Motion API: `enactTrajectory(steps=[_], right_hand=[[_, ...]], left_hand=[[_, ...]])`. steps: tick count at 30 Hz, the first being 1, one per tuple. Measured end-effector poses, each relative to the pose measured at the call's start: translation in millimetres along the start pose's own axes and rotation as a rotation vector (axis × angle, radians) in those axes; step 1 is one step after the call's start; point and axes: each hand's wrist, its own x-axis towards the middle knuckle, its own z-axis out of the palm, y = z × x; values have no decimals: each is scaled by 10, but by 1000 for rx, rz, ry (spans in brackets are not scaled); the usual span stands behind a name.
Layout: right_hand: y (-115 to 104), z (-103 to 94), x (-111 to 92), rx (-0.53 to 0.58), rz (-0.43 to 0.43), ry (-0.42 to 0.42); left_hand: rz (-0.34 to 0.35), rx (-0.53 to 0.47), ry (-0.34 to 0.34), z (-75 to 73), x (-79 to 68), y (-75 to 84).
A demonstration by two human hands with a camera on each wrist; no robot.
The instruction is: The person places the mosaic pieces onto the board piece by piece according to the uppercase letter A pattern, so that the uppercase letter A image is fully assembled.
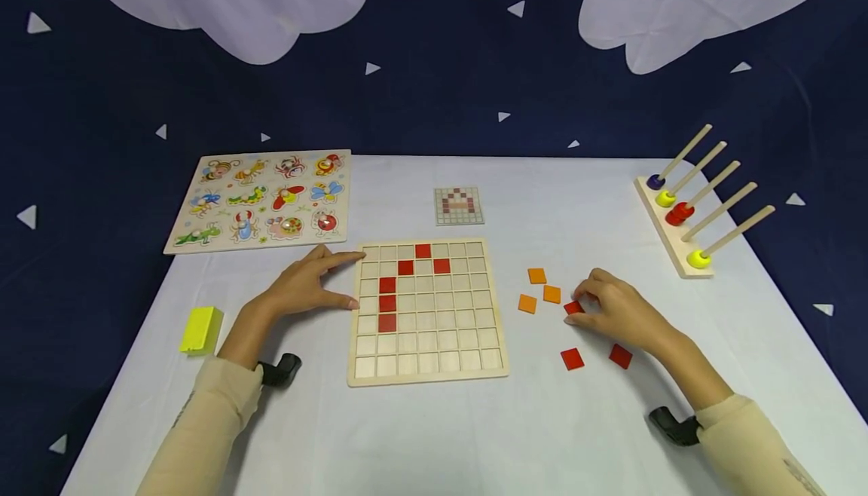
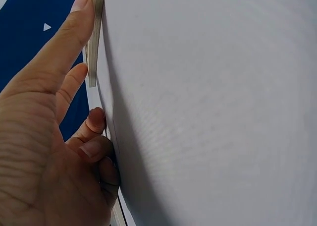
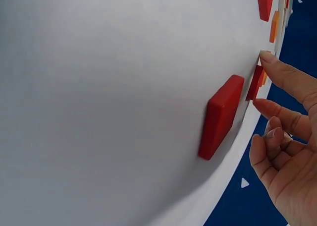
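Observation:
A wooden grid board lies on the white table, with several red square tiles set in its cells in a bent line. My left hand is at its left edge, the spread thumb and forefinger touching the frame; the left wrist view shows the thumb against the board's side and the other fingers bent. On the right, my right hand pinches a red tile by opposite edges between thumb and forefinger, down at the table. Two more red tiles and three orange tiles lie loose around it.
Behind the board lies a small pattern card. An insect puzzle board is at back left, and a yellow block sits left of my left forearm. A peg stand with beads stands at back right. A dark patterned cloth hangs behind.

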Motion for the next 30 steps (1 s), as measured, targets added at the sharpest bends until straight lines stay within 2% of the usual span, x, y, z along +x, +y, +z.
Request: enactTrajectory(steps=[8, 19, 26, 30], right_hand=[[60, 14, -100, 15, 56, 33], [60, 43, -100, 69, 15, 72], [37, 28, -72, 79, 23, 36], [16, 3, -36, 71, -12, 39]], left_hand=[[6, 9, 1, 2, 8, 5], [8, 0, 6, 18, -2, -27], [10, 2, 11, 20, -6, -30], [13, 2, 13, 16, -1, -19]])
